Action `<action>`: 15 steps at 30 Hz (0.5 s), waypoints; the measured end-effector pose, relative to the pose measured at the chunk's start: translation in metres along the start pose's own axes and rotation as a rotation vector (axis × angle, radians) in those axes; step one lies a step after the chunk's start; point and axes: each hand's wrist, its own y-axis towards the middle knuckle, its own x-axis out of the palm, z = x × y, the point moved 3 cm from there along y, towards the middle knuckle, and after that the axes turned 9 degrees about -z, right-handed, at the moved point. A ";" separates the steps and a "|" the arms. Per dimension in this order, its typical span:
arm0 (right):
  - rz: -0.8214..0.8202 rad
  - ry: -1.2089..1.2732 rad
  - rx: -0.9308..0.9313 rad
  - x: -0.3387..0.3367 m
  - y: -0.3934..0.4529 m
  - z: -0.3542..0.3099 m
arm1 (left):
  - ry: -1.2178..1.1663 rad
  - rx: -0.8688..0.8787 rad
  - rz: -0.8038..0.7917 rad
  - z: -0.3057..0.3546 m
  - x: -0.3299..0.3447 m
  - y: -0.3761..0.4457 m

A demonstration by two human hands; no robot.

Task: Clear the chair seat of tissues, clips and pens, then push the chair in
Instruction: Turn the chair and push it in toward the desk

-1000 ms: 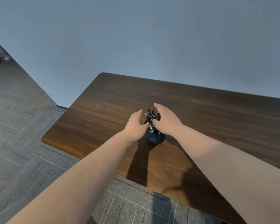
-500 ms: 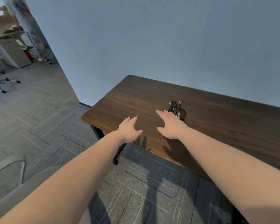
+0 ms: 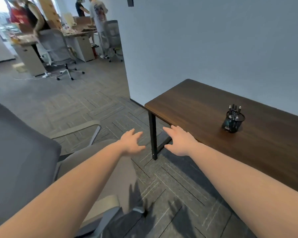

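Observation:
A grey office chair [image 3: 21, 152] fills the lower left, its dark backrest nearest me and its light grey seat [image 3: 120, 176] partly hidden under my left forearm; the visible seat part shows nothing on it. My left hand [image 3: 132, 143] hovers over the seat's far edge, fingers spread and empty. My right hand [image 3: 179, 141] is held in the air by the near left corner of the dark wooden desk [image 3: 205, 107], also open and empty. A black mesh pen holder [image 3: 232, 121] with several pens stands on the desk, to the right of my right hand.
The desk's black metal leg [image 3: 153, 134] stands between my two hands. A grey wall [image 3: 213, 40] runs behind the desk. Far left, more desks, an office chair [image 3: 58, 48] and standing people occupy the background. Grey carpet tiles [image 3: 170, 194] cover the floor.
My view has swung left, from the desk to the chair. Both hands let go of the pen holder, drew back from the desk and now spread over the chair and the desk corner.

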 end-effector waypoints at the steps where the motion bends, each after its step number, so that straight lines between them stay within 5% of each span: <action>1: -0.004 -0.011 -0.029 0.001 -0.001 -0.014 | -0.006 -0.026 0.010 -0.015 0.001 -0.013; 15: -0.051 -0.094 -0.393 0.044 -0.044 -0.228 | 0.022 -0.305 0.186 -0.152 0.009 -0.229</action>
